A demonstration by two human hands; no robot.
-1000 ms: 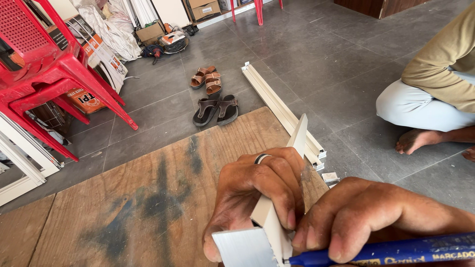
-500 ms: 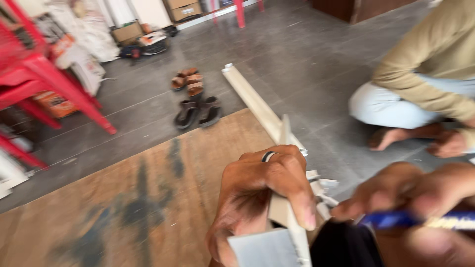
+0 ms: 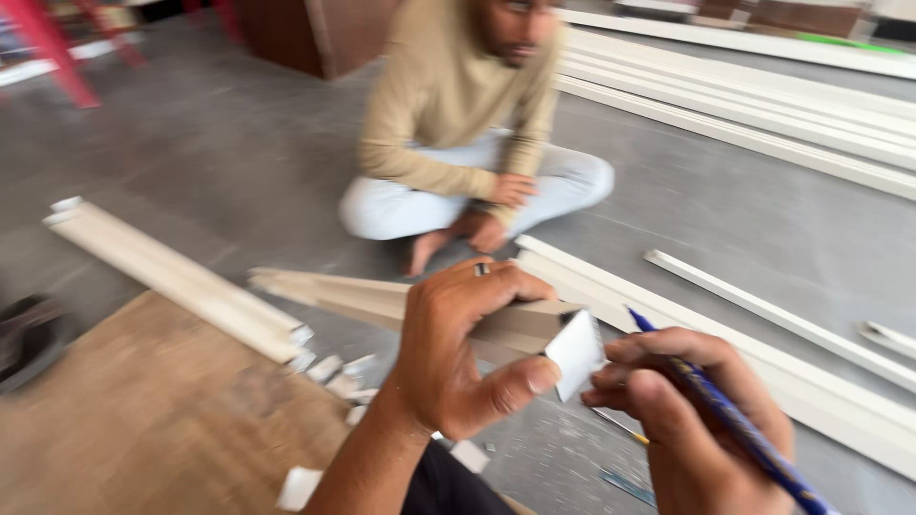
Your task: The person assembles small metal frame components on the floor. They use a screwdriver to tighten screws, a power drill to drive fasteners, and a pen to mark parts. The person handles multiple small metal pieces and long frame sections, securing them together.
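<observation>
The left hand (image 3: 458,353) is closed around a white trim piece (image 3: 382,300), thumb pressed just beside its near cut end (image 3: 575,351), which is lifted clear of the floor (image 3: 191,172). The right hand (image 3: 692,429) sits just right of that end, fingers clamped on a blue pencil (image 3: 735,424) whose tip points up past the cut face without touching it. The step in hand appears to be marking or checking the cut end. The next move probably calls for holding the trim steady and bringing the pencil tip onto the face. Beyond the grip, offcuts (image 3: 334,367) lie scattered below the trim beside a wooden board (image 3: 143,420). A second trim length (image 3: 172,277) lies to the left, and long strips (image 3: 763,372) lie to the right. A seated person (image 3: 458,124) faces the work farther off. The view is blurred.
</observation>
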